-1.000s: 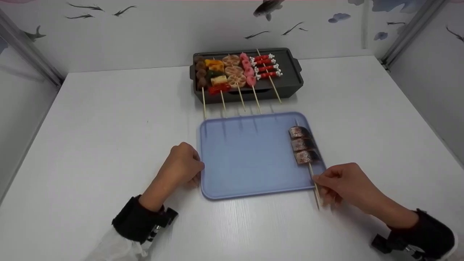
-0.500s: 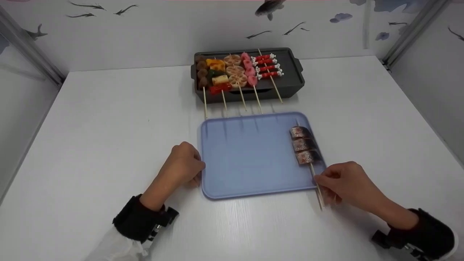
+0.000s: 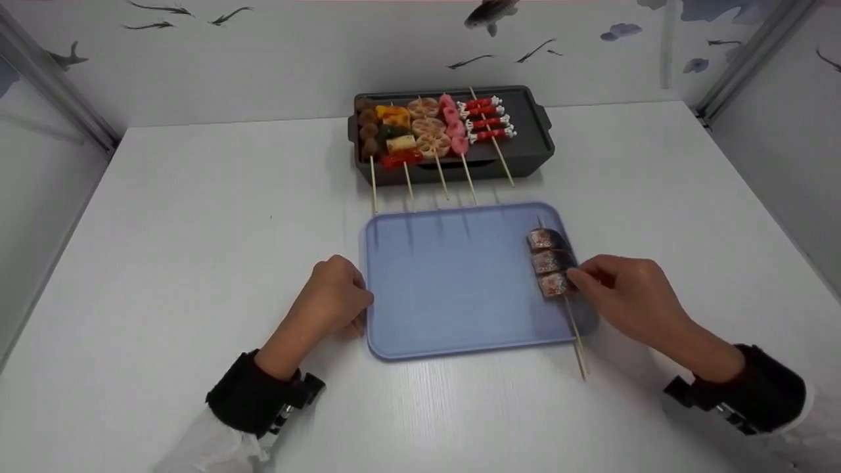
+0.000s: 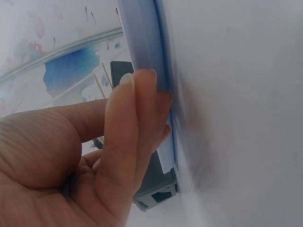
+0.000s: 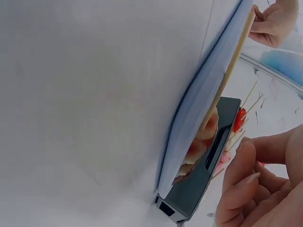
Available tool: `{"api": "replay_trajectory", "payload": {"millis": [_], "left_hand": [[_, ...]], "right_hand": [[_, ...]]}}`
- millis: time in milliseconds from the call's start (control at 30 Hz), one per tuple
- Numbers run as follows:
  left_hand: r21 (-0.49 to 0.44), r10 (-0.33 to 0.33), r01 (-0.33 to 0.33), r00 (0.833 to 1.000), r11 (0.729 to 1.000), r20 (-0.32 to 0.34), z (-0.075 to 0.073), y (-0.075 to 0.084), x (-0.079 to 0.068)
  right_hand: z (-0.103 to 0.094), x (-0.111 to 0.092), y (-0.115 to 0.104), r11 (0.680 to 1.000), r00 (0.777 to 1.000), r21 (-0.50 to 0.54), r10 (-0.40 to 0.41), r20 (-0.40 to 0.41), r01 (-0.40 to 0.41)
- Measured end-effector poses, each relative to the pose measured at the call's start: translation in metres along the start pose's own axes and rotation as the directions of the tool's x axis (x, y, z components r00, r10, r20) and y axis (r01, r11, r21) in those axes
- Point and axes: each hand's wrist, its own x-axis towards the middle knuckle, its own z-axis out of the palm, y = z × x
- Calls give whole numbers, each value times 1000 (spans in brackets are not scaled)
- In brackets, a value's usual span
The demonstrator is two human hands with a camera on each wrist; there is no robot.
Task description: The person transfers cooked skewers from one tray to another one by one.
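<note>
A pale blue tray (image 3: 453, 282) lies on the white table, and my left hand (image 3: 333, 293) grips its left rim between thumb and curled fingers. Along the tray's right side rests a skewer (image 3: 550, 261) with three brown, speckled chunks, its stick (image 3: 579, 355) jutting past the front rim. My right hand (image 3: 631, 295) hovers over that side, its fingertips overlapping the lowest chunk in the head view. In the right wrist view the right hand (image 5: 260, 177) is apart from the skewer, fingers loosely bent and holding nothing.
Behind the tray stands a black grill (image 3: 453, 172) bearing several skewers: brown balls (image 3: 368, 131), mixed vegetables (image 3: 399, 140), lotus slices (image 3: 430, 126), pink pieces (image 3: 454, 125) and red-and-white rolls (image 3: 489, 121). Their sticks point toward the tray. A white wall (image 3: 263, 66) rises behind.
My right hand has let go of the skewer's stick and moved up and away from the tray's front edge. The skewer stays on the tray. The left hand keeps its place.
</note>
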Motion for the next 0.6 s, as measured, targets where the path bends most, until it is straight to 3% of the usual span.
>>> {"api": "replay_trajectory", "payload": {"millis": [167,267,367,433,500,600], "left_hand": [[1,7,-7,1000,1000,-5,0,-1,0],[-6,-6,6,1000,1000,-4,0,-2,0],[-15,-17,17,1000,1000,2,0,-1,-1],[-18,-16,16,1000,1000,3,0,-1,-1],[-19,-13,13,1000,1000,8,1,0,-1],[-14,-11,11,1000,1000,7,1,1,0]], "right_hand": [[5,33,-6,994,992,-70,-94,-89,88],[9,57,-12,997,995,-42,-69,-78,66],[10,81,-19,999,999,38,34,0,-34],[10,95,-23,985,989,101,132,68,-139],[10,109,-26,955,966,175,220,133,-241],[11,129,-30,879,929,309,314,194,-362]]}}
